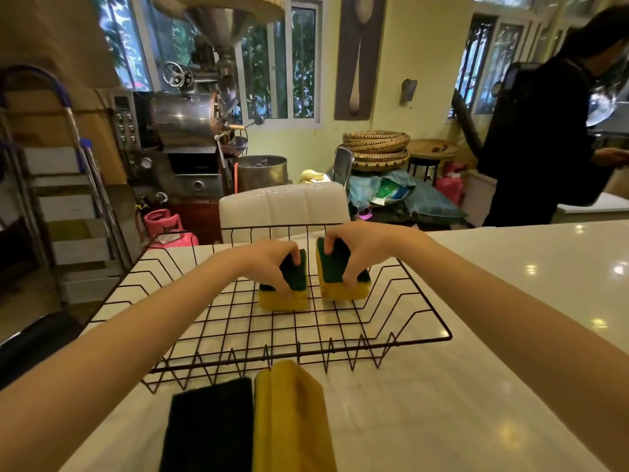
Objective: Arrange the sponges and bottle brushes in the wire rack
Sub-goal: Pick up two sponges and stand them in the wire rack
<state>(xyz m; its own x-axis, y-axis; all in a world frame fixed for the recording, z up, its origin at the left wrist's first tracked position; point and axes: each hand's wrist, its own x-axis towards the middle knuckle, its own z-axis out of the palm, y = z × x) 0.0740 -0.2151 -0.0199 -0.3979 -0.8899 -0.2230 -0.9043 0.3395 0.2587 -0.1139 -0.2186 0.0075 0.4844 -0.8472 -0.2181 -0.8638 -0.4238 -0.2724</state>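
Sponges sat mid-frame in the wire rack (422, 311), left hand (269, 260) and right hand (354, 247) each gripping one; more waited lower-centre, brushes apparently unseen.

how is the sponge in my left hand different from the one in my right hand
The left sponge sits lower and nearer you in the wire rack; the right sponge stands taller and farther back. The left hand covers much of the left sponge's green face, while the right hand leaves more green showing on the right sponge. Both are yellow with a dark green scrub layer, held on edge.
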